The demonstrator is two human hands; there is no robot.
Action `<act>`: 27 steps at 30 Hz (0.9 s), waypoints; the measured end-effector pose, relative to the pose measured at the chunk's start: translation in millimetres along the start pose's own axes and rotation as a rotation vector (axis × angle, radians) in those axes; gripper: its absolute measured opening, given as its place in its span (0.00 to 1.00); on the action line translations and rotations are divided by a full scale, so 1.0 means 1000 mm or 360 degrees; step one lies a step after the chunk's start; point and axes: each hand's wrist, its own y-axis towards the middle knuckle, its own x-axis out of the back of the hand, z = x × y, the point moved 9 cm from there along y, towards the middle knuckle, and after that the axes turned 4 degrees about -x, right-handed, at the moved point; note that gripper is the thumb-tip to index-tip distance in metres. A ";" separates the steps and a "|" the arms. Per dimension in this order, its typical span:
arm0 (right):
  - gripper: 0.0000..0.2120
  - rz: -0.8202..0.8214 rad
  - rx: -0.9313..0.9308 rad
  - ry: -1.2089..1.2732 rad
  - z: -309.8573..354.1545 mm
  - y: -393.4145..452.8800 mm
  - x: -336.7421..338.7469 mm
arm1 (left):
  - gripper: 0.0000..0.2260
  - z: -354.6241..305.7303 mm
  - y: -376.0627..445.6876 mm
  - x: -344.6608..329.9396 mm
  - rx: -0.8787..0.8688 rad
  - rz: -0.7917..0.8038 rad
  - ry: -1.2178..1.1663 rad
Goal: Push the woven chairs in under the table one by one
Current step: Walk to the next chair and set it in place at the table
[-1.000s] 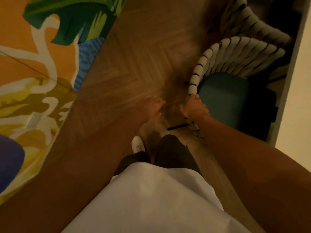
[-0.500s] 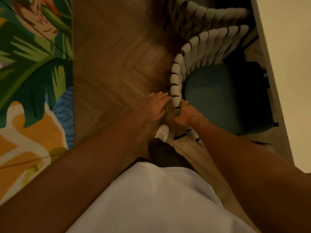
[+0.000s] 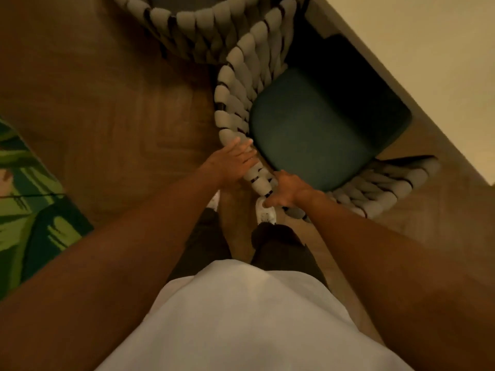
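While both arms reach down from above, left hand (image 3: 232, 162) lies flat, fingers straight, pressed against outer side of curved grey rope-woven backrest of woven chair with dark teal seat cushion (image 3: 316, 129). Right hand (image 3: 288, 190) rests on backrest rim, fingers curled over rope, thumb apart. Chair's front sits partly beneath pale cream tabletop (image 3: 417, 44). Second grey woven chair (image 3: 192, 25) just beside first, at top. Green leaf-pattern rug (image 3: 29, 199) at left on wooden herringbone floor (image 3: 107, 103).
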 end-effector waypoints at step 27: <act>0.26 -0.0601 -0.0324 0.0010 0.002 -0.009 -0.029 | 0.43 0.005 0.049 -0.020 -0.0647 -0.0059 0.0130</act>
